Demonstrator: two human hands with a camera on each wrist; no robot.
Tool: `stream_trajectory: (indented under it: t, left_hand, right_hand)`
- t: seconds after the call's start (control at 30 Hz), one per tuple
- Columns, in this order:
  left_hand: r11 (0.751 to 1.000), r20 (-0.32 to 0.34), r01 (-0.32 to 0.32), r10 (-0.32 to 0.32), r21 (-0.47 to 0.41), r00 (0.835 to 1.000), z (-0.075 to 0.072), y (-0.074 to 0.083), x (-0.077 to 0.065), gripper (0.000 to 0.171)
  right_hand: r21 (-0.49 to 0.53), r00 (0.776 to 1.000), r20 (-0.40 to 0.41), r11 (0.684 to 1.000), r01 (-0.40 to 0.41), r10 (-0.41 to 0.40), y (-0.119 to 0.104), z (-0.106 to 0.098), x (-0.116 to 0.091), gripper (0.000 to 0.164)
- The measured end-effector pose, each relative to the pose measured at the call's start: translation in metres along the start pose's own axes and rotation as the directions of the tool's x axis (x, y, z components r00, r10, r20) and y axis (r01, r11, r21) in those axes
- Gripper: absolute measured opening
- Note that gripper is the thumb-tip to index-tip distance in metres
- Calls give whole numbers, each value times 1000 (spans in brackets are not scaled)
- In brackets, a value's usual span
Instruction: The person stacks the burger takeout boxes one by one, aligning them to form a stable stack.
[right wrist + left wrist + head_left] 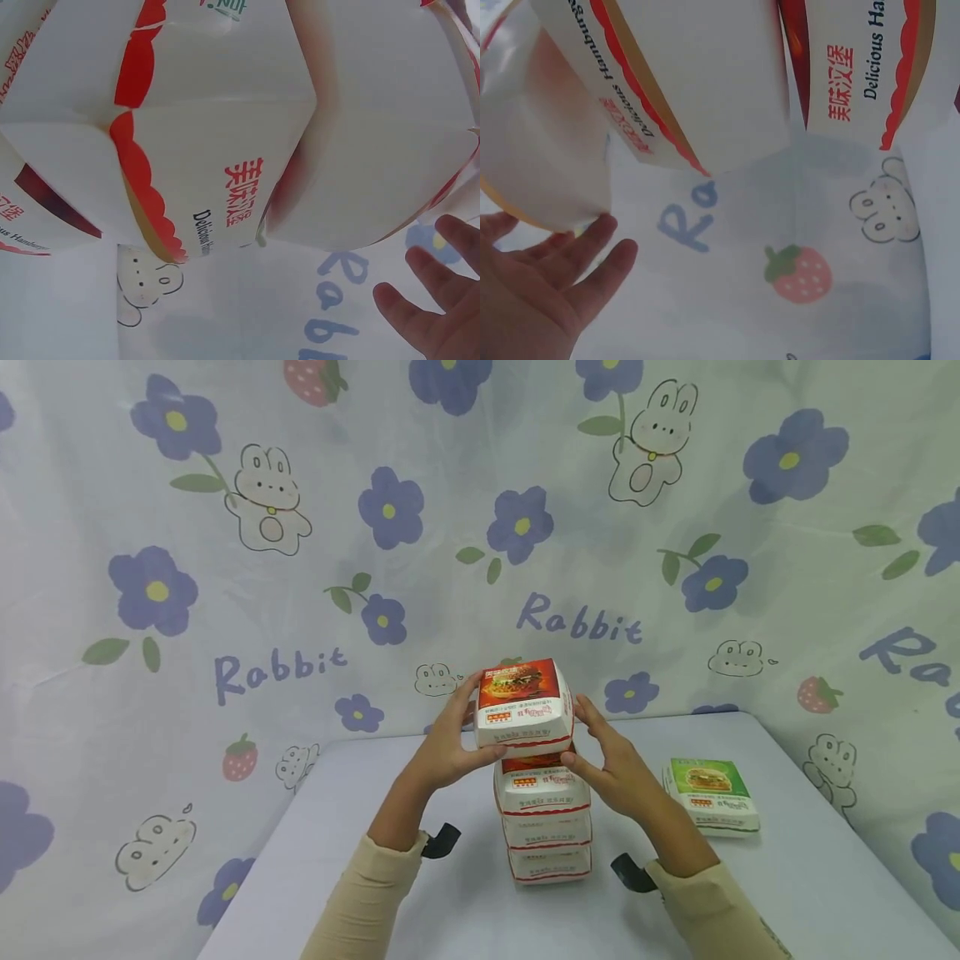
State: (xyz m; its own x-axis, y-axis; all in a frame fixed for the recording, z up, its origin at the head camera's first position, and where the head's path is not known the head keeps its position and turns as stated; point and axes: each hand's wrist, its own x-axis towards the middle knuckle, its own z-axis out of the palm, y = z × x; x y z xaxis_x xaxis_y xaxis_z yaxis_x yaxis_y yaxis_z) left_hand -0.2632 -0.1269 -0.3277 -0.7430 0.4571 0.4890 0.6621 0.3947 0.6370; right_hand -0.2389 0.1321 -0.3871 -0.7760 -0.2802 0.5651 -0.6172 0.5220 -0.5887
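A red-and-white burger box sits slightly askew over a stack of similar burger boxes on the table. My left hand grips its left side, thumb at the lower front corner and fingers toward the back. In the left wrist view, fingertips of that left hand touch the box's edge. My right hand is at the right side with its fingers spread. The right wrist view shows fingers of the right hand extended and apart from the top box. Whether its thumb touches a box, I cannot tell.
A green-and-white burger box lies on the white table to the right, beyond my right forearm. Behind the table hangs a curtain printed with flowers and rabbits. Dark wrist pieces stick out from the sleeves.
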Motion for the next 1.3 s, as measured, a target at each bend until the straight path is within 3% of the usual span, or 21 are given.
stream_trajectory:
  t: [0.23, 0.5, 0.77, 0.87, 1.07, 1.3]
  left_hand:
    - [997, 2, 25, -25, 72, 1000, 5, -9, -2, 98]
    - [989, -5, -55, 57, 138, 998, 5, -11, -1, 100]
    - [987, 10, -102, 101, 122, 995, 8, -11, -6, 99]
    - [987, -2, -107, 108, 118, 994, 9, -6, -9, 97]
    - [991, -26, -134, 135, 28, 990, 8, 17, -16, 96]
    - [993, -19, -102, 103, 51, 994, 17, -12, -15, 97]
  right_hand:
    - [-22, 1000, -12, 1000, 0, -1, -3, -2, 0, 75]
    - [-61, 1000, -4, 998, 8, -8, -2, -6, 2, 69]
    - [-59, 1000, -1, 998, -9, 9, -7, -10, -7, 69]
    - [-61, 1000, -4, 998, -13, 13, -9, -11, -10, 69]
    - [-78, 1000, 7, 997, -30, 30, -10, -12, -15, 71]
    - [-94, 998, 11, 994, -56, 57, -11, -15, -18, 71]
